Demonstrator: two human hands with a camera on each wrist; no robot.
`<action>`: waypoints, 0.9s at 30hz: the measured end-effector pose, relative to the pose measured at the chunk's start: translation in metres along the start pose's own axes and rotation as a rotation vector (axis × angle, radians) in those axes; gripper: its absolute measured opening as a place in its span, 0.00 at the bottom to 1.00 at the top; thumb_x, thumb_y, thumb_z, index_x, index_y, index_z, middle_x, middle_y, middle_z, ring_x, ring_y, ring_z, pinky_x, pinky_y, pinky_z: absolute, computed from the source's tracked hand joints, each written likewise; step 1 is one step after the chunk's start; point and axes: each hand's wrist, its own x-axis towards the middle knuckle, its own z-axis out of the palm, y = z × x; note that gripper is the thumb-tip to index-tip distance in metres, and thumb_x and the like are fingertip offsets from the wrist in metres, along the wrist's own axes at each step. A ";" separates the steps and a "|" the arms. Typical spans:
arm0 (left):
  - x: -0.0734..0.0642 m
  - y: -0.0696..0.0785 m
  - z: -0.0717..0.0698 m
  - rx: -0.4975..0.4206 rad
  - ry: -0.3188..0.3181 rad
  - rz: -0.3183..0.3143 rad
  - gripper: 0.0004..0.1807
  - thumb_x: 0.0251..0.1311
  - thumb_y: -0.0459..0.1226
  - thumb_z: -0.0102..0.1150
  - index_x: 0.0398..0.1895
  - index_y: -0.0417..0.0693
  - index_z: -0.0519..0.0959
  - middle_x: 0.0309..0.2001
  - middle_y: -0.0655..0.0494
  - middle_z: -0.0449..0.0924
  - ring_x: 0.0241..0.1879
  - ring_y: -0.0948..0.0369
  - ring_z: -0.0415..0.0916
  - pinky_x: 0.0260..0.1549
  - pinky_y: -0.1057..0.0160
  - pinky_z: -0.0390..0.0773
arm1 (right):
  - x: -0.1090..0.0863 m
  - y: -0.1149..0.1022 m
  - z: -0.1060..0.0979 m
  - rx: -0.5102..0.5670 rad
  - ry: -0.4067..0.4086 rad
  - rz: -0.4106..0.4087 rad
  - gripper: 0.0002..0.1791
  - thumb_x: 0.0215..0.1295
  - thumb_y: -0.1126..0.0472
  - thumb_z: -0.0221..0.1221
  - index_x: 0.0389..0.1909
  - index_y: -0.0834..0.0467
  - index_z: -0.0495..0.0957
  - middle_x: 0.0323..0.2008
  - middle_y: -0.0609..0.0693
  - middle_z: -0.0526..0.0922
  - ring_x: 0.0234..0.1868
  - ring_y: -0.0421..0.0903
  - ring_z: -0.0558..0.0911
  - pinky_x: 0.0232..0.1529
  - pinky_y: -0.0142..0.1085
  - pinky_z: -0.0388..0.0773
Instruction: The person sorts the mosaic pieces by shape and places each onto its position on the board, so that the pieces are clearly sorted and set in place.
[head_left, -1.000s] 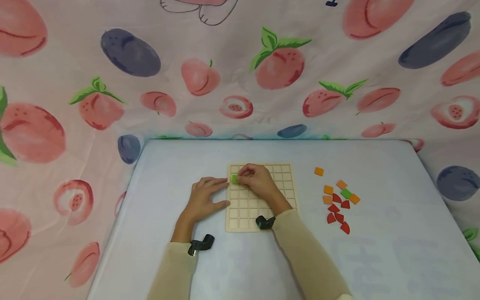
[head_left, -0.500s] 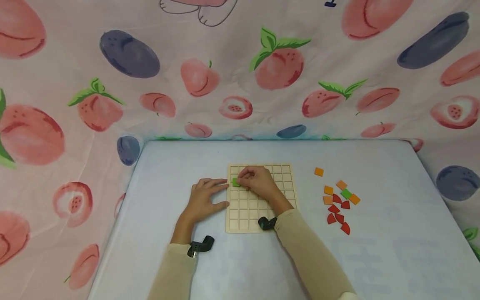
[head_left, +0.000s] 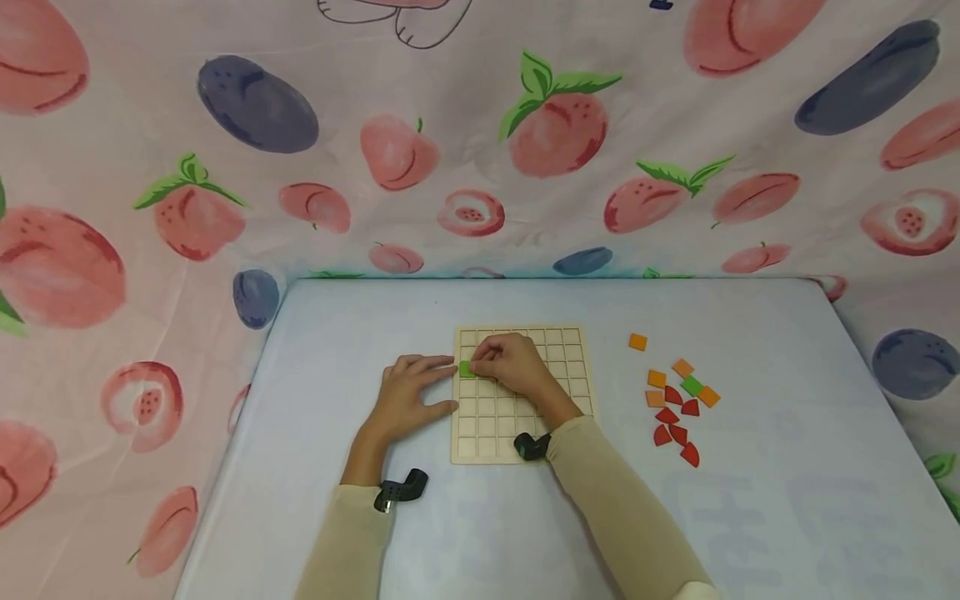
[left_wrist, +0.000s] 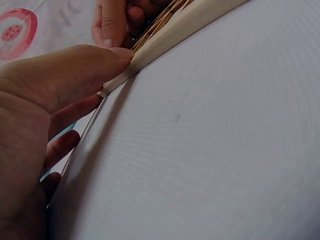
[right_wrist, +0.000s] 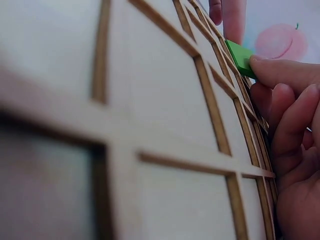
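A green square tile (right_wrist: 241,59) is pinched between the thumb and fingers of my right hand (head_left: 514,365). In the head view the tile lies over the left column of the wooden grid board (head_left: 487,427), in the third row from the top. The right wrist view shows it tilted at the raised dividers. My left hand (head_left: 409,395) lies beside the board with fingers spread, its fingertips at the board's left edge. In the left wrist view the left thumb (left_wrist: 100,62) touches the board's side. My right hand hides part of the board's middle.
Right of the board lie loose pieces: several orange square tiles (head_left: 637,342), one green tile (head_left: 692,386) and several red quarter-circle pieces (head_left: 690,454). A white cloth covers the table (head_left: 337,317). A fruit-print curtain (head_left: 465,150) hangs behind it.
The right hand has shifted the green tile slightly toward me and to the left, from about the second row to the third. The left hand has stayed at the board's edge.
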 end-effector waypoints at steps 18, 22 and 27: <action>-0.001 0.002 0.000 0.000 0.003 0.020 0.30 0.58 0.55 0.70 0.65 0.62 0.81 0.70 0.65 0.74 0.66 0.55 0.66 0.60 0.44 0.62 | -0.001 -0.001 -0.001 -0.091 0.003 -0.040 0.03 0.59 0.57 0.72 0.30 0.50 0.88 0.24 0.43 0.85 0.24 0.40 0.79 0.31 0.34 0.75; -0.001 0.002 0.000 -0.001 0.005 0.017 0.29 0.58 0.54 0.69 0.64 0.62 0.81 0.70 0.65 0.74 0.66 0.54 0.66 0.61 0.44 0.61 | 0.000 -0.002 -0.001 -0.099 0.007 -0.050 0.03 0.59 0.57 0.73 0.30 0.50 0.88 0.24 0.43 0.85 0.24 0.40 0.79 0.31 0.33 0.75; 0.000 0.002 -0.001 -0.006 -0.005 0.008 0.29 0.58 0.54 0.69 0.64 0.64 0.81 0.70 0.66 0.74 0.67 0.54 0.65 0.62 0.44 0.61 | 0.001 -0.002 -0.001 -0.119 0.009 -0.047 0.03 0.58 0.57 0.72 0.31 0.51 0.88 0.24 0.43 0.85 0.24 0.39 0.78 0.31 0.33 0.74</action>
